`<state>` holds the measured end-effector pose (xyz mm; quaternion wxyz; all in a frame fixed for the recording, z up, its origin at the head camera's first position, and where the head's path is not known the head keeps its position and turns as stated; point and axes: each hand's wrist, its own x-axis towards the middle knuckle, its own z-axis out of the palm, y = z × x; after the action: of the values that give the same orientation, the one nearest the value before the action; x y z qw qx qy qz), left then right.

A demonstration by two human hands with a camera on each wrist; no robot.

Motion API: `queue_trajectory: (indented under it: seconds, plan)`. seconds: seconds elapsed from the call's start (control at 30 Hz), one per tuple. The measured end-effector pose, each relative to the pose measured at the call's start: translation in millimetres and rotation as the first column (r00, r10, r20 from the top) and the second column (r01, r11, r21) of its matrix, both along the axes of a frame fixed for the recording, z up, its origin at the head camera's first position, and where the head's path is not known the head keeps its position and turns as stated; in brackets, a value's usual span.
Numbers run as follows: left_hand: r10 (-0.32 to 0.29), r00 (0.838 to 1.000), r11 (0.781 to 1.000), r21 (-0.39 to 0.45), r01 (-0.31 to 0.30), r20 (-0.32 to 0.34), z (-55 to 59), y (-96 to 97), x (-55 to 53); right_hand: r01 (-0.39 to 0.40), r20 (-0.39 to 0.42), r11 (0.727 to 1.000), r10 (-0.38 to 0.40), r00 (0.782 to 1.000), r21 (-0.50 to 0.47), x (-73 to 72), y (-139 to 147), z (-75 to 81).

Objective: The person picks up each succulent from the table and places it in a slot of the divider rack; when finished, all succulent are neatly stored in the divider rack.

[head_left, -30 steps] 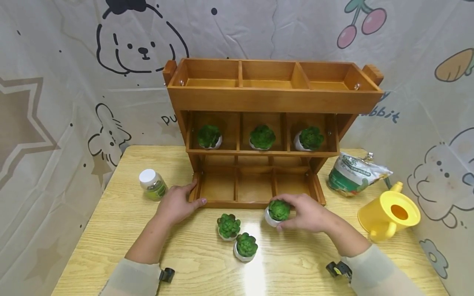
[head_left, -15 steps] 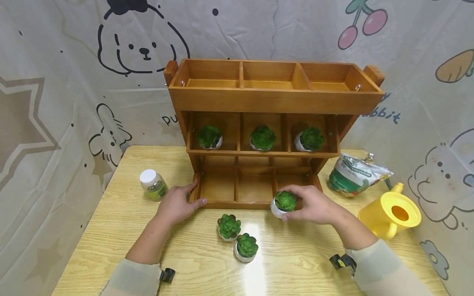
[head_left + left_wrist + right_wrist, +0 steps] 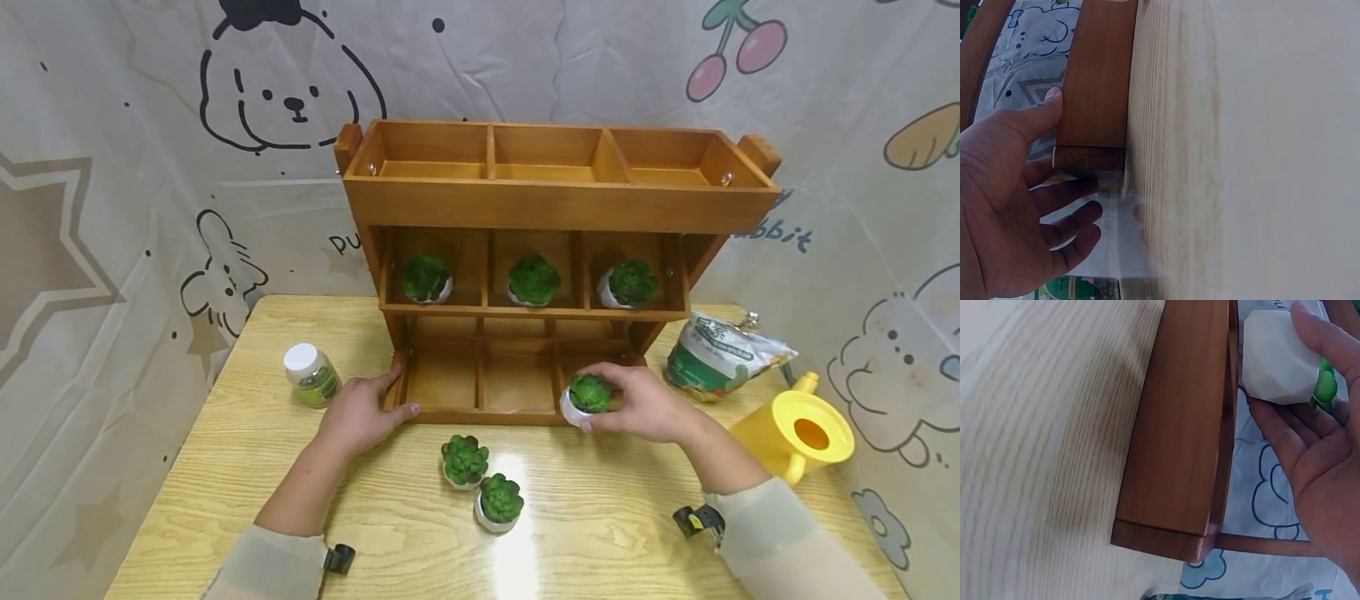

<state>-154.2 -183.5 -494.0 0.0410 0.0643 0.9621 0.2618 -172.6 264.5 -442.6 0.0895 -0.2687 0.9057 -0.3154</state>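
Observation:
My right hand [image 3: 648, 406] holds a small potted succulent [image 3: 589, 393] over the front edge of the bottom tray's right compartment. In the right wrist view its faceted white pot [image 3: 1277, 359] sits between thumb and fingers, above the tray's front board [image 3: 1175, 419]. At the left front corner of the three-tier wooden plant shelf [image 3: 558, 207], my left hand [image 3: 358, 417] grips the bottom tray [image 3: 480, 416], thumb on the front board [image 3: 1096, 75] and index finger round its end. Two more potted succulents [image 3: 464, 460] [image 3: 499, 501] stand on the table in front.
On the middle tier, each compartment has one potted succulent [image 3: 534, 279]. A white-capped jar [image 3: 311, 375] stands left of the shelf. To the right are a green-and-white bag [image 3: 716, 354] and a yellow watering can [image 3: 780, 433]. A printed cloth [image 3: 480, 67] hangs behind.
My right hand has carried the potted succulent right and away from me, from before the bottom tray to over its front edge. The left hand stays at the corner.

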Motion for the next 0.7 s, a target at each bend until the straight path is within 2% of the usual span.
queue_trajectory:
  seconds: [0.47,0.7]
  plan:
    - [-0.003,1.000,1.000,-0.004,0.003,-0.018,-2.0,0.4,0.1,0.112,0.071,0.993,-0.113,0.991,0.024,-15.4,13.7,-10.8]
    - [-0.006,1.000,1.000,0.000,0.006,-0.014,-0.5,-0.3,0.0,0.140,0.060,0.990,-0.141,0.988,0.018,-21.5,16.2,-15.2]
